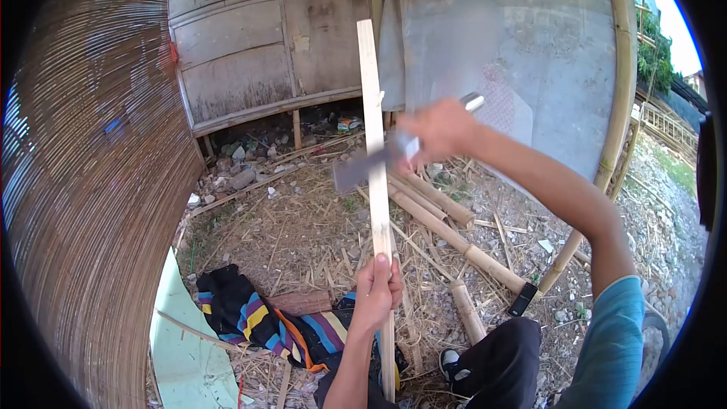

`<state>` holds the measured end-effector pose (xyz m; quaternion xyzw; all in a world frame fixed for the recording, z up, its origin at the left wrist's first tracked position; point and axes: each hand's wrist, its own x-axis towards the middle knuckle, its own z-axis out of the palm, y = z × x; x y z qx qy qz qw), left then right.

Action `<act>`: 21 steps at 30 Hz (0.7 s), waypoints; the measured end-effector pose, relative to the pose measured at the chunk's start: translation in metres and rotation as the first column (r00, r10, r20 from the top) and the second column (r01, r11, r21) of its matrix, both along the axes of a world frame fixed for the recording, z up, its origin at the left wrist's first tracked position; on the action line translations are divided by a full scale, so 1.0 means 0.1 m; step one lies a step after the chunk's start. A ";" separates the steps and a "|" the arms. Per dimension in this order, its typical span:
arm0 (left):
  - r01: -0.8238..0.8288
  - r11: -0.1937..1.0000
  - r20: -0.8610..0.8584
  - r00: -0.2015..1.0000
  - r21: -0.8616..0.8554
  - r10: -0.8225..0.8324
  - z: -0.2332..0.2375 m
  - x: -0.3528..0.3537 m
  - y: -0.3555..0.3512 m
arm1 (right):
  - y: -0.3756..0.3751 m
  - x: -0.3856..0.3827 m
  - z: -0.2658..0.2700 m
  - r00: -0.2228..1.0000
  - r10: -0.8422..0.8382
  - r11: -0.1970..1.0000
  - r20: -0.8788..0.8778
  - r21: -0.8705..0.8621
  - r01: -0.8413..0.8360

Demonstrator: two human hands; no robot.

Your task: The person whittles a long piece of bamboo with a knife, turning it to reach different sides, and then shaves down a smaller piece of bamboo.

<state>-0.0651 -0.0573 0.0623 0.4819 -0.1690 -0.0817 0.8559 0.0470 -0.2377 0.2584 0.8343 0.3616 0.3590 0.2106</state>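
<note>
A long pale bamboo strip [374, 125] stands nearly upright in front of me, its lower end down by my legs. My left hand [374, 291] is wrapped around its lower part. Motion blurs my right hand [443, 135], which is closed round the handle of a broad-bladed knife [356, 172]. The blade crosses the strip at about mid-length; whether it touches cannot be made out. A small curl sticks out from the strip's edge above the blade. The metal end of the handle shows beyond my fist.
Bamboo poles [485, 259] and a short bamboo piece [468, 310] lie to the right, near a black phone-like object [523, 299]. Striped cloth [273, 326] and a pale green sheet [185, 356] lie left. A woven bamboo wall [91, 182] and panels [235, 53] surround the straw-littered ground.
</note>
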 end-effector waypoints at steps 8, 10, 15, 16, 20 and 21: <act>-0.034 0.999 -0.069 0.997 -0.001 0.034 -0.10 0.13 -0.11 | -0.57 0.34 0.96 0.935 -0.355 0.648 0.008 0.723 0.240; 0.023 0.999 -0.040 0.999 -0.050 -0.025 -0.09 0.17 -0.04 | -0.60 0.17 0.67 0.951 -0.307 0.641 -0.049 0.728 0.244; 0.003 1.000 -0.041 0.999 -0.028 -0.004 -0.06 0.03 -0.01 | -0.33 -0.39 0.02 0.897 -0.347 0.699 -0.274 0.562 0.442; -0.013 1.000 -0.045 0.999 -0.028 0.012 -0.07 0.04 0.01 | -0.31 -0.44 -0.15 0.899 -0.319 0.697 -0.299 0.568 0.437; -0.070 0.997 -0.066 0.996 -0.037 0.068 -0.12 0.08 0.07 | -0.23 -0.57 -0.81 0.887 -0.129 0.645 -0.443 0.642 0.414; -0.070 0.996 -0.032 0.997 -0.048 0.069 -0.09 0.06 0.09 | -0.24 -0.53 -1.01 0.871 -0.079 0.622 -0.485 0.658 0.424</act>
